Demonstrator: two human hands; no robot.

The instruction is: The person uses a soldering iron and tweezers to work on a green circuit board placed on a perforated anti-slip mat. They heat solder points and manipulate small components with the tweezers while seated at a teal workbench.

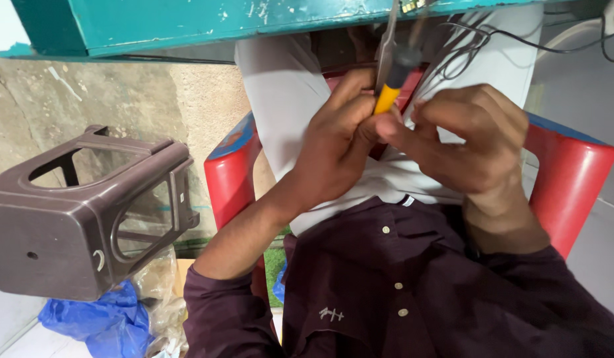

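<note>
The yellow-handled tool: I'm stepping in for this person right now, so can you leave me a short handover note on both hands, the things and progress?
Left hand: closed in a grip on the yellow-handled tool with a grey collar, held upright over the lap.
Right hand: fingers pinched at the handle's lower end; whether it holds anything small is hidden.
Metal tweezers rise beside the tool; which hand holds them is unclear.
Black wires hang under the teal table edge.
Done and left: not readable here.

Both hands, left hand [337, 142] and right hand [473, 139], grip a yellow-handled tool [388, 96]
</note>
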